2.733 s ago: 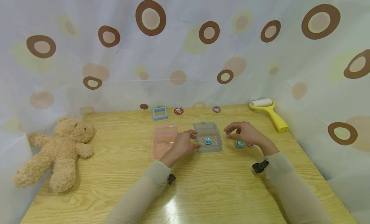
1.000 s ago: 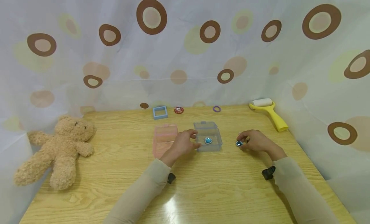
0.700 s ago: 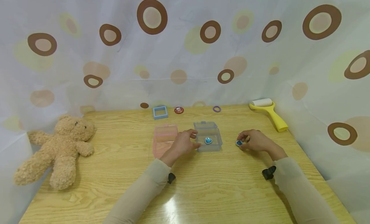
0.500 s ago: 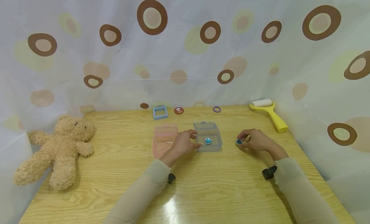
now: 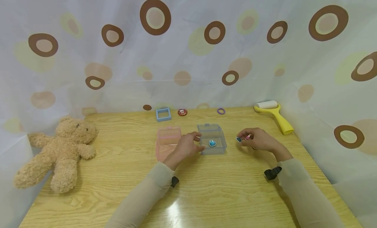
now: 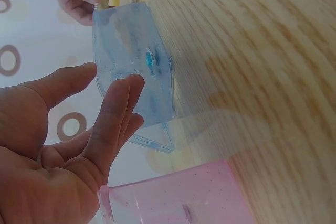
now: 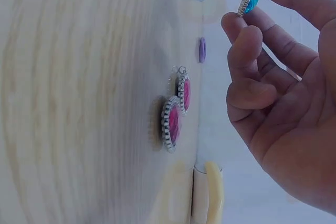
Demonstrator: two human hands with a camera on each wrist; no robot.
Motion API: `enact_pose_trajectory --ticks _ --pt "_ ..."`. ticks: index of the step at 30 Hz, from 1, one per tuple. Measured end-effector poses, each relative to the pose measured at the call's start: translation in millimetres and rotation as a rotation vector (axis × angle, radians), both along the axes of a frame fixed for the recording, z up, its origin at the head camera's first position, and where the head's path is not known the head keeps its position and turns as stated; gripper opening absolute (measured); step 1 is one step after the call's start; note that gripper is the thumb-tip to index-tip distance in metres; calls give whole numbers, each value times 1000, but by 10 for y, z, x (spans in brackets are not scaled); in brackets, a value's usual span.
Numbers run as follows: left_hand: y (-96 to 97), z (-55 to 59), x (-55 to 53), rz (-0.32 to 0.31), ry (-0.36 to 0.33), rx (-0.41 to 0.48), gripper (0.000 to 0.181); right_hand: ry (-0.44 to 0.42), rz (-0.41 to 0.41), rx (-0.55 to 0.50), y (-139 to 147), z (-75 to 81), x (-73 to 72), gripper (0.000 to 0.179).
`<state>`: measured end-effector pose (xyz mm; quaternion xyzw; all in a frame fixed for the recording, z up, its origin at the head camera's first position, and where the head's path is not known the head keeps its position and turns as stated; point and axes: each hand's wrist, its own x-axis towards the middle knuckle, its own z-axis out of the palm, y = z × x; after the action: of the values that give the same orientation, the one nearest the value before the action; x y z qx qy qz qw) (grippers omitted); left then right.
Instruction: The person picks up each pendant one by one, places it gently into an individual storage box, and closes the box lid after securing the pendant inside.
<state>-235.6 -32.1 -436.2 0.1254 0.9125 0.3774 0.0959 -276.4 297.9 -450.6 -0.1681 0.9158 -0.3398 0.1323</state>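
My right hand (image 5: 256, 138) pinches a blue gem pendant (image 7: 249, 1) with a silver beaded rim between thumb and fingertips, raised off the table. Two pink gem pendants (image 7: 172, 124) with similar rims lie on the table below that hand, largely covered by it in the head view. Left of it stands an open clear blue box (image 5: 212, 150), with another blue gem pendant (image 5: 212, 143) inside. My left hand (image 5: 186, 146), fingers loosely extended and holding nothing, is at the box's left side. An open clear pink box (image 5: 162, 152) sits partly behind the left hand.
A blue square frame (image 5: 163, 119), a red round disc (image 5: 182, 112) and a purple ring (image 5: 221, 111) lie along the table's back edge. A yellow-handled roller (image 5: 283, 123) is at the back right. At the left sits a teddy bear (image 5: 66, 146).
My right hand moved right to the blue pendant on the table, took it between thumb and fingers, then lifted it and shifted slightly left. My left hand has stayed in place.
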Motion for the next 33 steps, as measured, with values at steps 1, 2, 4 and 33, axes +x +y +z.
enact_pose_trajectory --ticks 1,2,4,33 --pt "2 -3 -3 -1 1 -4 55 -3 2 -9 -7 4 -3 30" --pt "2 -5 -3 -2 1 -5 54 -6 3 -19 -15 6 -8 31" --pt "1 -9 -6 -2 0 -6 54 -24 2 -47 -40 16 -14 32" --pt "0 -19 3 13 7 6 55 -13 83 -130 -633 99 -85 35"
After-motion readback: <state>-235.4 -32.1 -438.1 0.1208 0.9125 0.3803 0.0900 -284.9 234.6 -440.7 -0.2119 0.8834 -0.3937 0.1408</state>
